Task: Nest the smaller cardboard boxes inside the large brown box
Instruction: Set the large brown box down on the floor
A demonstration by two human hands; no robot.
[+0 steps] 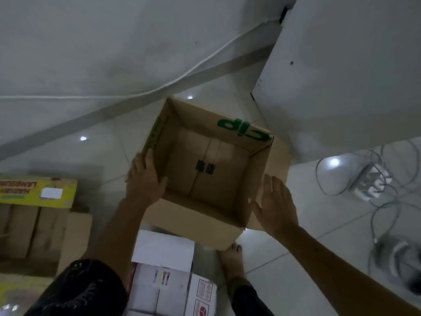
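Observation:
The large brown box point(230, 229) stands open on the tiled floor in the middle of the view, with green lettering on its far flap and only a taped bottom inside. My left hand point(145, 179) grips the box's left wall, thumb inside. My right hand point(276, 205) is flat with fingers apart beside the right wall, at the folded-out flap; contact is unclear. A white cardboard box point(163, 265) lies just below the brown box by my legs. At the left is a brown box point(34, 233) with a yellow printed flap point(38, 190).
A white wall and a white cable point(136, 93) run behind the box. A white panel point(341, 76) stands at the right. Tangled cables with a power strip point(373, 179) lie on the floor at the right. My bare foot point(232, 258) is below the box.

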